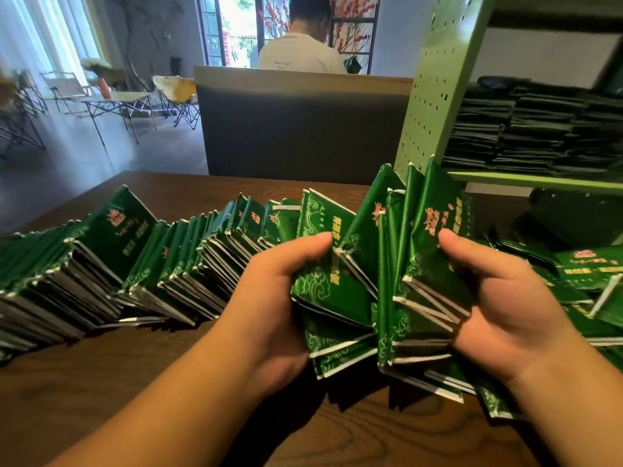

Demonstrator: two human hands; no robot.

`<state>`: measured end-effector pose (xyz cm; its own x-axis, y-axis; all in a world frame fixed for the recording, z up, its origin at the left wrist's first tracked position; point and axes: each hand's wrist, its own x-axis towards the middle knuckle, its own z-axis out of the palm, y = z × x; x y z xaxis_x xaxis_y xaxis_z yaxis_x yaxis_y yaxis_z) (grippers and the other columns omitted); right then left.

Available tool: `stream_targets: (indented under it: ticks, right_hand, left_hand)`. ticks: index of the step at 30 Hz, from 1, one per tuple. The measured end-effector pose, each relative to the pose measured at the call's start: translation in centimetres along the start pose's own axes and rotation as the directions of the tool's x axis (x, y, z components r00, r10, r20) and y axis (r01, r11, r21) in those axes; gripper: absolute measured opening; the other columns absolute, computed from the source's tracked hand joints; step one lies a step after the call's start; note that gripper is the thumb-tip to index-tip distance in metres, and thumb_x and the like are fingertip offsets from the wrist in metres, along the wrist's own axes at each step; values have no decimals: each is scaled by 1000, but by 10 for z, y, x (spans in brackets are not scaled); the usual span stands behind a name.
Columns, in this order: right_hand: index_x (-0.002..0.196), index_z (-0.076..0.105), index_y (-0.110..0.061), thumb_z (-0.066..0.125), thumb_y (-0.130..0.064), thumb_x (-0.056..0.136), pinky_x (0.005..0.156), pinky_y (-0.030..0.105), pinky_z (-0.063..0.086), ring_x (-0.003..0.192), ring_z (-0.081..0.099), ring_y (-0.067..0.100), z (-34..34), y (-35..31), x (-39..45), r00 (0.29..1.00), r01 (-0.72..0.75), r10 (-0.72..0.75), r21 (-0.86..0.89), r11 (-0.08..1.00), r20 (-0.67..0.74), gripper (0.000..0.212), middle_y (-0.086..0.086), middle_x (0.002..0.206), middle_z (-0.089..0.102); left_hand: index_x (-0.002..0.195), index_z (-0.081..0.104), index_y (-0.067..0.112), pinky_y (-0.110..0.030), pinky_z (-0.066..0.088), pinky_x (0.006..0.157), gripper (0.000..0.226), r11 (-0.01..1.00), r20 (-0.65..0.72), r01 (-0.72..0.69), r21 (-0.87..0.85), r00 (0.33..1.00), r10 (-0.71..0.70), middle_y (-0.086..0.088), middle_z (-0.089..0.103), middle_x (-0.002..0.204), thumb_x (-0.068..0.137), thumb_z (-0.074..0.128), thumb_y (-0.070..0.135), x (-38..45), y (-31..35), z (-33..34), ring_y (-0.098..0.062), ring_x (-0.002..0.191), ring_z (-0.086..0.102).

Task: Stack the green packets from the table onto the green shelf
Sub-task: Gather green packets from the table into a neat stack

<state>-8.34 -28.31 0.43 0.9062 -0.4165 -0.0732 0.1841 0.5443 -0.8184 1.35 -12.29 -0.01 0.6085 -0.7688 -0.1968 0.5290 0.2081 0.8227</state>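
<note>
Both hands, left (276, 298) and right (505, 305), clamp a fanned bundle (387, 264) above the counter (168, 382), between a leaning packet row (118, 264) and the part-filled shelf (435, 96).

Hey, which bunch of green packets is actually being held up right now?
The fanned bunch gripped between the left hand and right hand; the long row on the left rests on the table.

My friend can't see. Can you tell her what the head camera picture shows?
Two hands, left and right, squeeze a messy bunch of green packets between them above a brown wooden table. A long leaning row of packets fills the table's left side, and stacks already sit on the green shelf at right.
</note>
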Motion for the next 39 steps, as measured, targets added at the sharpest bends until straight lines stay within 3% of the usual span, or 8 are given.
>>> stream_targets:
  ticks: [3,9,12,15,24,30,35,39]
  right_hand:
    - [103,74,-5,71,-18,65,66,49,62,90,76,35,-2,0,2,1000,22,-23,-15,1000,-16,40,18,98,76]
    - [78,80,-10,60,-8,71,57,36,62,72,76,27,-1,2,-2,997,59,-48,-189,980,60,22,15,84,76]
    - [99,76,-6,64,-9,69,63,40,63,83,77,32,1,4,-1,997,53,-41,-199,978,64,33,20,99,76]
    - [88,80,-9,64,-15,70,63,43,63,81,77,30,0,3,2,997,61,-58,-87,994,42,24,16,94,77]
    - [76,83,-7,57,-22,84,73,55,61,91,76,32,-8,1,9,999,17,-12,114,993,-46,31,16,102,77]
    - [108,72,-4,58,-23,85,77,52,62,96,75,34,-6,3,9,996,-28,35,87,996,-81,34,18,107,75]
    - [71,77,-4,58,-26,80,49,40,59,62,74,24,-4,-1,5,997,16,-4,160,987,-74,30,11,76,73]
    - [104,80,-6,58,-31,85,80,60,58,106,72,34,-10,-3,6,1000,22,-20,162,987,-15,39,17,120,73]
  left_hand:
    - [99,74,1,-45,59,82,37,1000,-6,16,-7,1000,-16,-19,73,91,67,65,18,4,0,-1,-32,79,71]
    - [84,77,7,-42,55,81,27,998,79,-35,61,996,30,-11,73,83,65,71,26,4,-4,-2,-28,76,71]
    - [113,70,6,-46,61,79,31,988,12,-107,108,994,106,-18,77,102,84,68,15,6,-6,-1,-35,91,75]
    - [120,66,1,-46,63,69,32,993,-62,-105,61,992,108,-22,75,95,89,62,3,8,-5,-2,-34,80,74]
    - [92,56,7,-35,57,52,17,984,-56,-165,67,984,169,-10,64,63,87,54,-9,10,-8,-2,-25,54,66]
    - [112,64,5,-41,62,62,33,976,9,-201,80,980,201,-15,77,88,80,69,8,8,-8,-2,-31,74,75]
    - [117,64,5,-45,63,70,34,964,-54,-235,122,968,243,-19,77,98,84,65,-6,10,-10,-3,-33,82,76]
    - [111,64,18,-48,60,82,31,881,-130,-336,332,909,396,-5,79,99,89,68,-4,13,-14,-6,-25,91,77]
